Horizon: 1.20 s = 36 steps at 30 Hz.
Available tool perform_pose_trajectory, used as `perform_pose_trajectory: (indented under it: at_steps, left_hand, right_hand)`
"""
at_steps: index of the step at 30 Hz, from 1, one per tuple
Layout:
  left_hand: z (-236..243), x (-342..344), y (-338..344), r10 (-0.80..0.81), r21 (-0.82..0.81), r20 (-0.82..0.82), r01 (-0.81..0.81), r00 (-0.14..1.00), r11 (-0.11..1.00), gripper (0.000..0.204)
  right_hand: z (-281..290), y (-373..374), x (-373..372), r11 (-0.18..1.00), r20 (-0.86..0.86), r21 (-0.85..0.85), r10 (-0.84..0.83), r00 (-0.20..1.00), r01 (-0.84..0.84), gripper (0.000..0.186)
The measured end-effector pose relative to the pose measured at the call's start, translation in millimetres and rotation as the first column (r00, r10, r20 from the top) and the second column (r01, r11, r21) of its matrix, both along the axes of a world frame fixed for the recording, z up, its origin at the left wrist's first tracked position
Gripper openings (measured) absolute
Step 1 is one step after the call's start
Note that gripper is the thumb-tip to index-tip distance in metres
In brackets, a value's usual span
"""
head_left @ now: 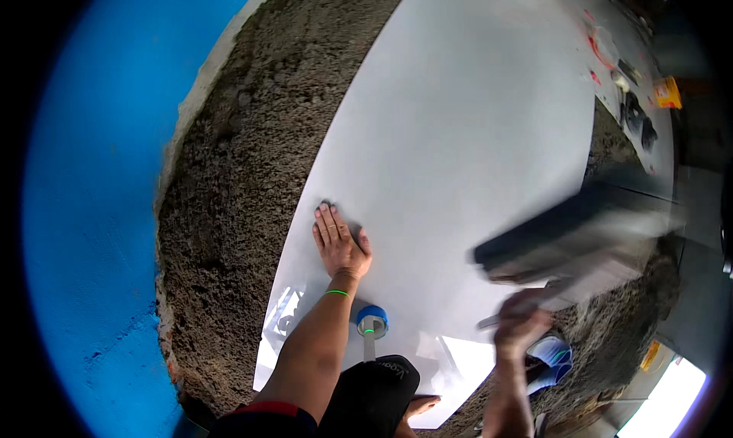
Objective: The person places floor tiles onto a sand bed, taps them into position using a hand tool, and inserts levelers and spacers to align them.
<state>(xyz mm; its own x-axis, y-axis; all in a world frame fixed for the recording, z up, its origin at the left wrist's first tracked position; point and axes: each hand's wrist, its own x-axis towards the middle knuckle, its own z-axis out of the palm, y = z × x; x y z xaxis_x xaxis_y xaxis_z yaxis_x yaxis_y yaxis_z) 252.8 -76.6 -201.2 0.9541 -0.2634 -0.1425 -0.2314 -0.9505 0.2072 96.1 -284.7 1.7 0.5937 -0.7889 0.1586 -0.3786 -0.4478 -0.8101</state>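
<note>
My left hand [340,248] lies flat on a large glossy white slab [458,132], fingers stretched out near its left edge. Over the slab's right side, my right hand [521,322] is closed around the handle of a tool with a long dark block-like head [557,228]. Motion smears this tool, so its exact kind is unclear. Close to my left forearm stands a round blue-rimmed piece [372,320] with a pale stem. Below it is a black rounded thing [374,400], which partly hides some bare skin, a hand or a foot [422,406].
Rough dark mortar [252,132] borders the slab on the left, with a blue surface [99,209] beyond. More mortar [641,308] lies at right, beside a blue-and-white item [550,358]. A yellow packet [667,93] and dark items [634,117] sit at the far right.
</note>
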Motion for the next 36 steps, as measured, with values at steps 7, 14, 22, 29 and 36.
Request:
perform_pose_trajectory:
  at_steps: [7,14,22,29,36]
  left_hand:
    - [6.6,2.5,9.0,0.023,-0.042,-0.030,-0.024,0.999,0.999,0.079]
    - [0.2,3.0,6.5,-0.001,-0.067,-0.074,-0.004,0.997,0.998,0.078]
    - [-2.9,2.1,2.9,0.011,-0.131,-0.020,-0.013,1.000,0.991,0.079]
    - [2.9,3.9,11.5,0.018,-0.069,-0.058,-0.022,0.998,0.997,0.078]
    - [-7.7,3.2,1.6,0.007,-0.060,-0.049,-0.010,0.999,0.998,0.078]
  right_hand:
    - [1.2,4.5,167.7,0.779,-0.500,0.623,0.331,0.800,0.068,0.045]
    - [49.3,15.2,93.6,0.928,0.208,0.129,0.320,0.924,-0.350,0.050]
    - [-21.2,16.6,178.9,0.817,-0.495,0.575,0.395,0.774,-0.049,0.036]
    - [63.1,34.5,45.1,0.989,0.161,0.088,0.100,0.982,-0.115,0.037]
    - [-83.3,-1.6,66.6,0.776,-0.664,0.544,0.166,0.729,0.319,0.050]
